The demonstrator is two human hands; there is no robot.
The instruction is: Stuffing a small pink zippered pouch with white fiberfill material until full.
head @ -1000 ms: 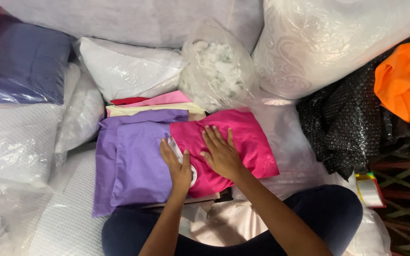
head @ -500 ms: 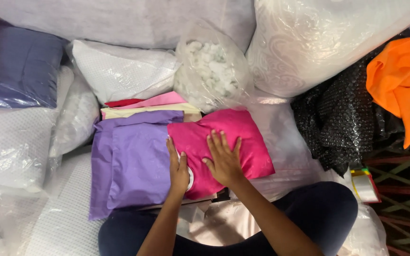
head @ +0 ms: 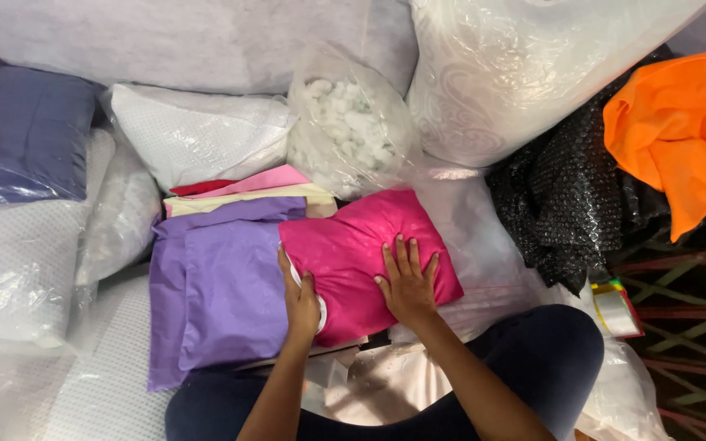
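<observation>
A stuffed magenta pillow (head: pixel 353 245) lies on a stack of flat fabric covers, partly over a purple cover (head: pixel 222 286). My left hand (head: pixel 300 298) grips the pillow's open left edge, where a bit of white filling shows by the thumb. My right hand (head: pixel 408 278) lies flat, fingers spread, on the pillow's right half. Under the purple cover, cream, pink and red covers (head: pixel 247 189) stick out at the far side.
A clear bag of white stuffing (head: pixel 345 126) stands behind the pillow. Wrapped white pillows (head: pixel 198 131) and a blue one (head: pixel 22 135) crowd the left and back. Black bubble wrap (head: pixel 565 204) and an orange cloth (head: pixel 680 131) lie right. My dark-trousered legs are at the bottom.
My right hand has slid rightward across the magenta pillow. My left hand has stayed at the pillow's left edge. The view has shifted slightly, moving everything a little left.
</observation>
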